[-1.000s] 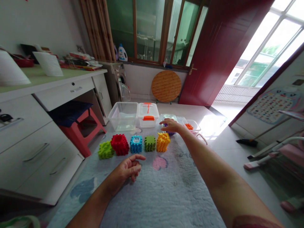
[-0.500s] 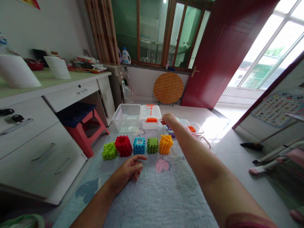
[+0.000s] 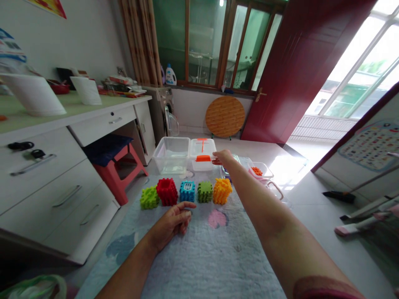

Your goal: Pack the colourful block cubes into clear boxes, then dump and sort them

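I read the blocks (image 3: pixel 168 196) as plastic, rough-edged with notches and knobs. The tub (image 3: pixel 160 163) and the box (image 3: pixel 208 146) look to me like thin, clear plastic, smooth and faintly shiny; the box's clip (image 3: pixel 203 158) is opaque plastic. Beneath, the mat (image 3: pixel 199 253) seems soft cloth, matt and slightly puckered. I see smooth plastic on the stool (image 3: pixel 116 171), shiny metal on the drawer handles (image 3: pixel 67 197), grained wood on the disc (image 3: pixel 225 117), a glossy door (image 3: pixel 296 74) and polished floor (image 3: pixel 299 224) (its glare whites out part of my feed).

Right forearm (image 3: pixel 271 216) partly hides purplish container (image 3: pixel 225 173), contact of right hand (image 3: pixel 222 157) with lidded box (image 3: pixel 202 146) unclear, wall poster (image 3: pixel 51 6) clips at top
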A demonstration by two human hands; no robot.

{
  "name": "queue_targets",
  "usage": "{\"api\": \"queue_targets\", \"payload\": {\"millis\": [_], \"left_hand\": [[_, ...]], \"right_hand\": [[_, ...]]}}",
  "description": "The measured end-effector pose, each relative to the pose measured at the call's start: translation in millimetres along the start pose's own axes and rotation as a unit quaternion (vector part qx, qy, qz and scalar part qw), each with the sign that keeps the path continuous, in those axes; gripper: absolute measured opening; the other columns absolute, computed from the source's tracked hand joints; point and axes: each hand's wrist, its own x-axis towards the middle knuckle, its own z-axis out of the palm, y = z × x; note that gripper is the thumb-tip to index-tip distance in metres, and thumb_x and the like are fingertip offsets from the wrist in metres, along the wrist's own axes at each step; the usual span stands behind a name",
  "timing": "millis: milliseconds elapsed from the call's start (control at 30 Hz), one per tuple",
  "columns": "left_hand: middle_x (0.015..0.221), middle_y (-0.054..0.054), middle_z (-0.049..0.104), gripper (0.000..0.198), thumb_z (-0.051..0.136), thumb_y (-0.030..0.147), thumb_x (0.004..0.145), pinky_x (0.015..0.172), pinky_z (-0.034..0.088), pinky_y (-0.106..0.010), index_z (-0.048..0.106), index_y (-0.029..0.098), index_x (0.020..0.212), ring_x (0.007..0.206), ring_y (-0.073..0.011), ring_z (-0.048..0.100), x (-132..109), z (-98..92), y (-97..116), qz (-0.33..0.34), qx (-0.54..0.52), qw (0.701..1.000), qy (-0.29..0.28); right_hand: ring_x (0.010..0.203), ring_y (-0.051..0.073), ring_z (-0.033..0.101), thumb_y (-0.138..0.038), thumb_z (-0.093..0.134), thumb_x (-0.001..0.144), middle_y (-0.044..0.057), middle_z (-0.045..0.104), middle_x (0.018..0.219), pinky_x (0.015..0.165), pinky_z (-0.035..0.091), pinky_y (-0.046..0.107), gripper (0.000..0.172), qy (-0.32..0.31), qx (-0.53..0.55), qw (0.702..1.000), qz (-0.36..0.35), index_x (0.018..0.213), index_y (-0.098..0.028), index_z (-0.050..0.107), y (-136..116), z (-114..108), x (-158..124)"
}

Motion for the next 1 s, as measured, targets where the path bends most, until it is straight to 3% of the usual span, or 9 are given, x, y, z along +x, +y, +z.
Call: {"api": "queue_targets", "payload": {"millis": [167,267,367,533,700,833,900,1000], "left_hand": [[0.062,0.005,0.051,0.043,0.074,0.037,0.074,0.047,0.039,-0.02,0.061,0.015,0.108,0.047,-0.0059,0.04,0.5,-0.8,-0.2,0.0,0.006,1.0,-0.001],[0.062,0.005,0.051,0.043,0.074,0.037,0.074,0.048,0.039,-0.02,0.061,0.015,0.109,0.047,-0.0057,0.04,0.1,-0.3,0.4,-0.003,0.008,1.0,0.0],[0.063,0.005,0.052,0.044,0.074,0.037,0.074,0.048,0.039,-0.02,0.061,0.015,0.109,0.048,-0.0059,0.04,-0.4,0.3,0.9,-0.004,0.011,1.0,0.001],[0.064,0.005,0.053,0.043,0.074,0.035,0.074,0.048,0.039,-0.02,0.06,0.015,0.11,0.048,-0.0059,0.04,-0.3,0.4,0.9,-0.008,0.014,1.0,-0.001],[0.064,0.005,0.053,0.043,0.074,0.036,0.075,0.048,0.038,-0.019,0.061,0.016,0.11,0.048,-0.0059,0.041,-1.3,-0.3,2.1,0.001,0.005,1.0,-0.017],[0.063,0.004,0.055,0.04,0.072,0.039,0.079,0.048,0.037,-0.018,0.061,0.016,0.11,0.048,-0.0064,0.045,-4.5,-0.5,4.8,0.016,-0.011,1.0,-0.019],[0.063,0.003,0.056,0.038,0.069,0.043,0.081,0.049,0.037,-0.018,0.063,0.016,0.108,0.05,-0.0074,0.047,-6.1,-0.1,6.1,0.026,-0.024,0.999,-0.009],[0.062,0.002,0.057,0.033,0.068,0.047,0.081,0.051,0.042,-0.02,0.065,0.016,0.091,0.052,-0.0087,0.049,-8.1,1.4,7.9,0.063,-0.057,0.996,0.011]], "right_hand": [[0.099,0.02,0.063,-0.035,0.059,0.094,0.008,0.061,0.12,0.082,0.056,0.04,0.034,0.012,0.038,0.999,0.002,0.123,-0.017,0.057,-3.4,2.9,0.0],[0.078,0.015,0.065,-0.024,0.062,0.09,0.006,0.064,0.097,0.068,0.058,0.032,0.025,0.025,0.058,0.998,-0.001,0.112,-0.013,0.058,-4.7,1.3,-4.3],[0.056,0.011,0.059,-0.012,0.061,0.084,-0.001,0.056,0.071,0.055,0.057,0.025,0.015,0.033,0.079,0.996,-0.009,0.098,-0.013,0.056,-6.3,-3.4,-10.5],[0.047,0.01,0.054,-0.01,0.055,0.08,-0.004,0.049,0.058,0.049,0.054,0.022,0.008,0.019,0.105,0.994,-0.033,0.085,-0.016,0.052,-15.1,-18.5,-28.4],[0.046,0.01,0.051,-0.013,0.054,0.074,-0.001,0.053,0.055,0.044,0.046,0.018,0.004,-0.036,0.114,0.989,-0.084,0.077,-0.014,0.055,-26.3,-51.7,-70.3],[0.042,0.009,0.043,-0.017,0.053,0.069,-0.002,0.054,0.053,0.037,0.036,0.018,0.019,-0.11,0.094,0.978,-0.149,0.084,-0.012,0.063,-26.7,-92.1,-119.1],[0.047,0.011,0.05,-0.019,0.053,0.066,0.001,0.059,0.058,0.043,0.042,0.021,0.031,-0.136,0.058,0.973,-0.177,0.092,-0.011,0.067,-21.1,-112.0,-144.4],[0.057,0.016,0.059,-0.023,0.055,0.062,0.006,0.067,0.068,0.051,0.049,0.026,0.034,-0.168,0.007,0.975,-0.148,0.09,-0.012,0.07,-3.0,-134.5,-177.2]]}}
